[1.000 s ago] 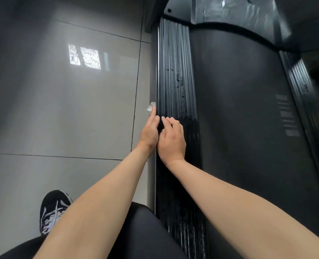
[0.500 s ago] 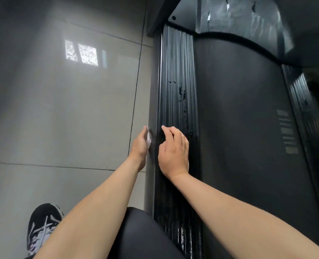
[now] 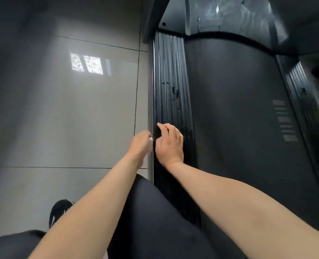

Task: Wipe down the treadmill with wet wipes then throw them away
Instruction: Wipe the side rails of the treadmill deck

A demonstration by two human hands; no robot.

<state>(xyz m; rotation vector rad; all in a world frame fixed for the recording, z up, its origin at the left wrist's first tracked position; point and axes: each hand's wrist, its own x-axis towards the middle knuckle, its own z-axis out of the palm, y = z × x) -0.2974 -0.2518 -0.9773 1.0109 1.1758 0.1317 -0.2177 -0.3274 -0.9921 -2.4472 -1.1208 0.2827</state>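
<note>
— Seen the small white wet wipe (image 3: 151,143)?
— Tucked between left hand (image 3: 139,144) and black ribbed treadmill side rail (image 3: 170,90). Pinched or pressed, cannot tell. Right hand (image 3: 170,146) resting loose beside.
— Soft, light, slippy. Best bunched up tight.

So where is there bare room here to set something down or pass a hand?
Free: the belt right of the ribbed left rail, and the tiled floor left of it, ahead of the shoe. Crowded: the rail's near part, where the left hand holds a wet wipe at the outer edge beside the right hand.
</note>
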